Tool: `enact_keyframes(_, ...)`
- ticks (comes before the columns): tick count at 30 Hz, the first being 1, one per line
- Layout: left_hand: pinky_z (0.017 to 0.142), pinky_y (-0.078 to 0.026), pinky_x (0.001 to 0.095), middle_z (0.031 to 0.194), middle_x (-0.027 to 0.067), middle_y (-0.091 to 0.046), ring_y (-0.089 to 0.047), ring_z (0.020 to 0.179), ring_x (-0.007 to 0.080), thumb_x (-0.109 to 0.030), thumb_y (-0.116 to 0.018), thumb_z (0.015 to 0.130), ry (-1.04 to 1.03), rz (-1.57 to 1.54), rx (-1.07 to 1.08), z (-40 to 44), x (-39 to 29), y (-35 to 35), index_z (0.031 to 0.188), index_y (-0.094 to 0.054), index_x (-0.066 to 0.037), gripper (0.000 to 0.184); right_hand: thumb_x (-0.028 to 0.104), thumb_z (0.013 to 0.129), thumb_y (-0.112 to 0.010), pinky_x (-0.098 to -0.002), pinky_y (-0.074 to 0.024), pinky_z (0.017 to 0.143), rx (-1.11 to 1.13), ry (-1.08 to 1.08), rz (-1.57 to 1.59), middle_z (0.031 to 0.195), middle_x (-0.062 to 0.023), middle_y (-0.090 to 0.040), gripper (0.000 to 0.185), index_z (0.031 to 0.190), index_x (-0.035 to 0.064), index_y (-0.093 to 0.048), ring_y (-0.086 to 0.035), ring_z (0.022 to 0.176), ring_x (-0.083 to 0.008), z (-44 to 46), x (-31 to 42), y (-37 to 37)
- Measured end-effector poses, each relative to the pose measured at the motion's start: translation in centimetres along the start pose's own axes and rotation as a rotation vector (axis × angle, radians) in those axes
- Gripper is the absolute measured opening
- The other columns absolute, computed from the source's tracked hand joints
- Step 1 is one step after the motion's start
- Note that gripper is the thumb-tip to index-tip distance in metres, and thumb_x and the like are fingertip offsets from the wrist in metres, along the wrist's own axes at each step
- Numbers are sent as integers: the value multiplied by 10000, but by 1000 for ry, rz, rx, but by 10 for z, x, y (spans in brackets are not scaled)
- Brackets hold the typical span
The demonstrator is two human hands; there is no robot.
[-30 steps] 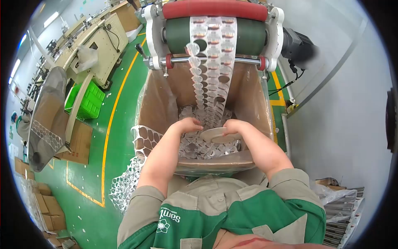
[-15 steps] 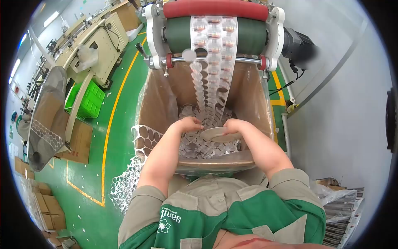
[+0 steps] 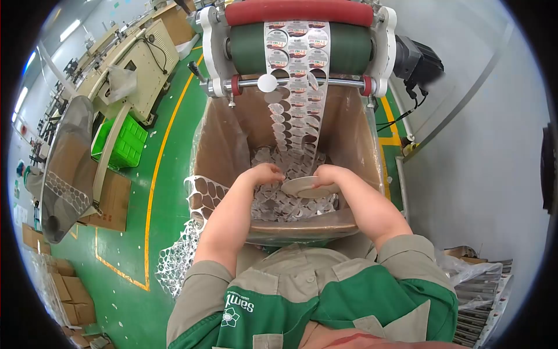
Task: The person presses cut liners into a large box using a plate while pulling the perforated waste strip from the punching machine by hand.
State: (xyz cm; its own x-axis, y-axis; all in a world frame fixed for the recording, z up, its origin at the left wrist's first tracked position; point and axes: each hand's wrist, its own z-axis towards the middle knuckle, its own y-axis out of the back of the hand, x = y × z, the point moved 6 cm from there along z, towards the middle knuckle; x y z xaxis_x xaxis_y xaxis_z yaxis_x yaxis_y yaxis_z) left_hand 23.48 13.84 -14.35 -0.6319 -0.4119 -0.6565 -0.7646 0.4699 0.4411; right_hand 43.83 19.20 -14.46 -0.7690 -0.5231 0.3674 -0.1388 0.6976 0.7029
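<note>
My right hand grips the rim of a pale, shallow round plate, which tilts over the box. Opposite it, my left hand has its fingers curled together beside the lower end of a printed label strip; whether something small is between them is hidden. From a green roller, the strip hangs down into a large lined cardboard box. Round cut pieces peel away along its left side, and one white disc stands out near the metal bar. Loose round labels are piled below my hands.
A red roller spans the machine above the box. Punched white waste web drapes over the box's left side to the floor. A green crate stands at left, a grey motor at right, and a roller conveyor at lower right.
The label strip has shifted on the roller and its print is sharper. The white disc near the bar now shows more fully. Both hands and the plate stay almost in place.
</note>
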Motion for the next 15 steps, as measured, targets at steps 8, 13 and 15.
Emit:
enact_keyframes(8,654,-460,244,948,38,-611,-562,782,105,-398,-714,736,7,48,2,1,0,1,1232,-492,-60,640,389,713,-698,-362,-457,821,8,-19,25,984,-104,-648,387,1018,154,-663,-607,906,-262,-2,0,1)
enact_keyframes(13,690,-457,257,973,44,-613,-572,805,118,-434,-711,726,20,25,0,-1,0,1,1238,-494,-67,666,396,715,-693,-361,-460,814,10,-5,-16,983,-108,-648,384,999,137,-667,-608,904,-264,-4,3,2)
enact_keyframes(15,696,-455,262,972,43,-608,-567,809,119,-427,-713,727,30,-2,0,-3,-1,0,1235,-496,-68,659,397,713,-695,-360,-460,810,8,-9,-1,975,-112,-648,390,991,125,-666,-609,894,-270,-4,2,2)
